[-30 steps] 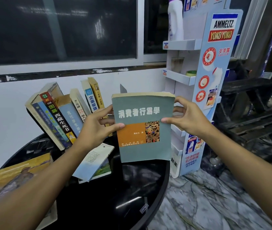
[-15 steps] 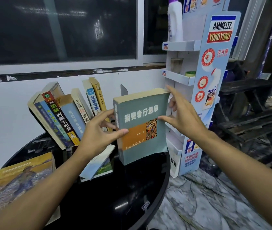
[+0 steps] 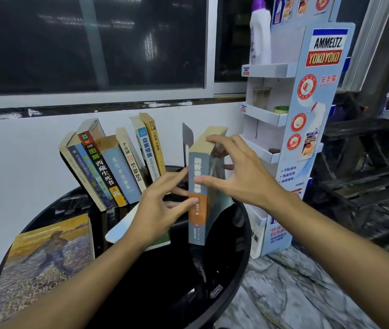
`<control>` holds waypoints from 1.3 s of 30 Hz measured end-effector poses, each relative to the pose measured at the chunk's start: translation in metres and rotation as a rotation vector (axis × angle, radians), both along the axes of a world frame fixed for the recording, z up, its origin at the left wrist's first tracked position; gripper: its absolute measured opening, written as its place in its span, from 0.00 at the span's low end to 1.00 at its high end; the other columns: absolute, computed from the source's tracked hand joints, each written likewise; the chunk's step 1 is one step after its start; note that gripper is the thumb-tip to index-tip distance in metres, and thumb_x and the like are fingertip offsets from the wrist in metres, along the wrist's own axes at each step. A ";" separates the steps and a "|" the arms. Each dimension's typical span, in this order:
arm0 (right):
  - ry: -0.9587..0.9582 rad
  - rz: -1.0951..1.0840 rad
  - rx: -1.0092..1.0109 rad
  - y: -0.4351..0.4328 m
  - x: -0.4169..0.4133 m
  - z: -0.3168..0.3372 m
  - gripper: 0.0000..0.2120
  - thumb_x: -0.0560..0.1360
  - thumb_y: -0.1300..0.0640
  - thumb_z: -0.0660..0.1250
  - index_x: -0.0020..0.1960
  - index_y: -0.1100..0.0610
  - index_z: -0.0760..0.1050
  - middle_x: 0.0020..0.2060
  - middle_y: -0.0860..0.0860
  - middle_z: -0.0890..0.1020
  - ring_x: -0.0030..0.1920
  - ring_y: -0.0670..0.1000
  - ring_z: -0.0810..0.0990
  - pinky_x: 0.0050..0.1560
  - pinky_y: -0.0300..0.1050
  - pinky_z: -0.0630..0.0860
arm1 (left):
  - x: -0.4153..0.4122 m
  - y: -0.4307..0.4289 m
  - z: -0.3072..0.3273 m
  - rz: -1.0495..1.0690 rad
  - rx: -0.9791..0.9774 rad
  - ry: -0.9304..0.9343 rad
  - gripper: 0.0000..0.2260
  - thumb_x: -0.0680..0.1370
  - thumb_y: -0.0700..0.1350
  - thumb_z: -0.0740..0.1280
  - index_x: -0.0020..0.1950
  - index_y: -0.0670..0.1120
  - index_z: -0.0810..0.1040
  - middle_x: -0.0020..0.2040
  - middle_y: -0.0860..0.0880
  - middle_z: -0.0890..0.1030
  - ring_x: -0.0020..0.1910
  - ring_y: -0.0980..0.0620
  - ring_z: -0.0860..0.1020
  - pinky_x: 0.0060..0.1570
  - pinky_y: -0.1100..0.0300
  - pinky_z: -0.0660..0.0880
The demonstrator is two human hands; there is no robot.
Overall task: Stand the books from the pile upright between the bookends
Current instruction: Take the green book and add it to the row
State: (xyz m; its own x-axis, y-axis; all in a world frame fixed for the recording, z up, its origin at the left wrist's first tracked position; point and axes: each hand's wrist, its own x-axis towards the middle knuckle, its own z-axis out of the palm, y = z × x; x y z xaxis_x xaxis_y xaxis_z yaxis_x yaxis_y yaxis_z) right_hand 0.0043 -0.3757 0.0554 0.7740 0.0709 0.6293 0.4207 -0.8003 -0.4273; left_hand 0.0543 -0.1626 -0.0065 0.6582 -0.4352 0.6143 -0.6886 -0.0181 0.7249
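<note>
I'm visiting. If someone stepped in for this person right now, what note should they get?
Hands: right hand grips the grey-green book by its top, upright, spine toward the camera; left hand steadies the spine with straight fingers.
Done: a row of books leans left of the metal bookend.
Left: slot this book in beside the bookend, then those lying flat on the black table, including the white-covered book and the painted-cover handbook.

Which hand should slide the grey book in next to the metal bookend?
Probably right. The right grip pinches the grey book at its top and spine, near the bookend; the left grip only touches the spine with fingertips.
</note>
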 end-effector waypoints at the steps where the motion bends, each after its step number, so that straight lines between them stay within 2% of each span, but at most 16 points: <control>1: -0.013 0.002 0.008 0.002 0.000 0.000 0.40 0.66 0.28 0.70 0.72 0.43 0.67 0.58 0.43 0.71 0.60 0.42 0.74 0.60 0.45 0.79 | -0.001 -0.002 -0.003 -0.001 -0.002 -0.007 0.31 0.74 0.40 0.75 0.74 0.58 0.71 0.61 0.58 0.77 0.54 0.53 0.82 0.49 0.58 0.84; 3: -0.047 0.014 0.026 0.002 -0.001 0.002 0.34 0.70 0.34 0.73 0.71 0.46 0.70 0.57 0.45 0.73 0.59 0.41 0.75 0.57 0.41 0.80 | -0.003 -0.006 -0.008 -0.007 0.003 -0.028 0.31 0.74 0.38 0.75 0.76 0.53 0.71 0.61 0.57 0.76 0.53 0.53 0.82 0.49 0.59 0.84; 6: -0.069 0.041 0.048 -0.003 -0.005 0.005 0.27 0.74 0.43 0.74 0.70 0.50 0.73 0.57 0.49 0.75 0.57 0.38 0.74 0.51 0.32 0.78 | -0.006 -0.010 -0.014 -0.046 0.051 -0.070 0.34 0.75 0.36 0.75 0.77 0.53 0.69 0.63 0.58 0.73 0.54 0.48 0.80 0.53 0.60 0.83; 7: -0.063 0.052 0.049 -0.006 -0.007 0.005 0.26 0.75 0.44 0.73 0.70 0.50 0.73 0.58 0.50 0.75 0.57 0.39 0.74 0.51 0.33 0.79 | -0.007 -0.012 -0.017 -0.048 0.079 -0.087 0.35 0.75 0.37 0.76 0.78 0.55 0.68 0.64 0.59 0.72 0.56 0.48 0.79 0.55 0.61 0.82; 10: -0.046 0.050 0.038 -0.011 -0.011 0.004 0.25 0.77 0.43 0.70 0.72 0.48 0.71 0.60 0.48 0.75 0.60 0.45 0.75 0.54 0.47 0.82 | -0.008 -0.017 -0.026 -0.043 0.132 -0.091 0.37 0.75 0.41 0.76 0.79 0.59 0.65 0.70 0.60 0.69 0.64 0.54 0.76 0.58 0.63 0.80; 11: -0.046 0.040 0.040 -0.011 -0.012 0.003 0.25 0.77 0.43 0.70 0.72 0.48 0.71 0.60 0.48 0.74 0.60 0.46 0.76 0.53 0.49 0.82 | -0.009 -0.019 -0.029 -0.044 0.134 -0.082 0.37 0.75 0.42 0.76 0.79 0.60 0.64 0.71 0.61 0.68 0.66 0.55 0.75 0.58 0.62 0.80; 13: -0.052 0.010 0.053 -0.008 -0.014 0.001 0.27 0.76 0.41 0.70 0.71 0.48 0.71 0.60 0.47 0.74 0.59 0.45 0.75 0.52 0.49 0.82 | -0.010 -0.024 -0.036 -0.043 0.121 -0.062 0.37 0.75 0.44 0.75 0.80 0.60 0.63 0.73 0.61 0.67 0.69 0.55 0.73 0.56 0.61 0.81; 17: -0.074 -0.110 0.027 0.002 -0.016 -0.003 0.30 0.74 0.37 0.71 0.71 0.46 0.68 0.60 0.46 0.73 0.57 0.40 0.74 0.56 0.43 0.78 | -0.016 -0.031 -0.048 -0.025 0.089 -0.045 0.36 0.76 0.44 0.74 0.80 0.59 0.62 0.75 0.59 0.66 0.73 0.53 0.71 0.56 0.60 0.82; 20: -0.089 -0.207 0.002 0.011 -0.015 -0.006 0.30 0.74 0.38 0.71 0.72 0.46 0.66 0.61 0.48 0.75 0.59 0.46 0.76 0.54 0.44 0.78 | -0.020 -0.035 -0.055 -0.006 0.069 -0.035 0.36 0.77 0.41 0.73 0.80 0.58 0.63 0.75 0.58 0.66 0.73 0.52 0.70 0.56 0.61 0.81; 26: -0.141 -0.338 -0.033 0.027 -0.010 -0.012 0.26 0.77 0.45 0.69 0.71 0.48 0.65 0.59 0.53 0.80 0.53 0.56 0.80 0.48 0.53 0.81 | -0.025 -0.039 -0.063 0.011 0.025 -0.020 0.34 0.77 0.37 0.73 0.80 0.54 0.65 0.74 0.56 0.67 0.74 0.52 0.69 0.57 0.61 0.81; 30: -0.170 -0.324 0.005 0.031 -0.008 -0.012 0.25 0.77 0.48 0.68 0.71 0.50 0.68 0.57 0.53 0.82 0.51 0.56 0.81 0.48 0.54 0.81 | -0.027 -0.036 -0.060 -0.015 0.034 0.011 0.33 0.78 0.37 0.73 0.80 0.53 0.65 0.74 0.56 0.68 0.73 0.52 0.70 0.57 0.60 0.81; 33: -0.174 -0.290 0.015 0.032 -0.009 -0.010 0.24 0.77 0.50 0.69 0.71 0.50 0.70 0.58 0.53 0.82 0.52 0.55 0.82 0.48 0.54 0.81 | -0.026 -0.027 -0.052 -0.020 0.105 0.030 0.30 0.81 0.45 0.70 0.80 0.55 0.64 0.73 0.60 0.69 0.72 0.57 0.71 0.62 0.57 0.79; 36: -0.179 -0.266 0.011 0.035 -0.011 -0.006 0.25 0.76 0.52 0.71 0.71 0.52 0.71 0.58 0.54 0.82 0.54 0.55 0.82 0.50 0.53 0.81 | -0.015 -0.015 -0.041 0.046 0.172 -0.020 0.26 0.82 0.51 0.67 0.80 0.56 0.64 0.74 0.61 0.70 0.73 0.61 0.70 0.68 0.53 0.75; 39: -0.172 -0.257 0.004 0.038 -0.010 -0.001 0.25 0.76 0.52 0.72 0.71 0.53 0.72 0.60 0.54 0.82 0.55 0.55 0.82 0.52 0.51 0.81 | 0.009 0.000 -0.021 0.201 0.231 -0.105 0.25 0.82 0.48 0.67 0.79 0.54 0.67 0.74 0.59 0.71 0.73 0.61 0.69 0.71 0.51 0.72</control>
State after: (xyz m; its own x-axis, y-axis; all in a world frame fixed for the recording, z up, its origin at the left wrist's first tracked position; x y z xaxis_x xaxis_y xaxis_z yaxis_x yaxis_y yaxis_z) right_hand -0.0054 -0.3374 0.0542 0.6485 -0.1161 0.7523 0.2711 -0.8883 -0.3707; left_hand 0.0629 -0.1621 -0.0279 0.6835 -0.4385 0.5835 -0.7252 -0.3170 0.6113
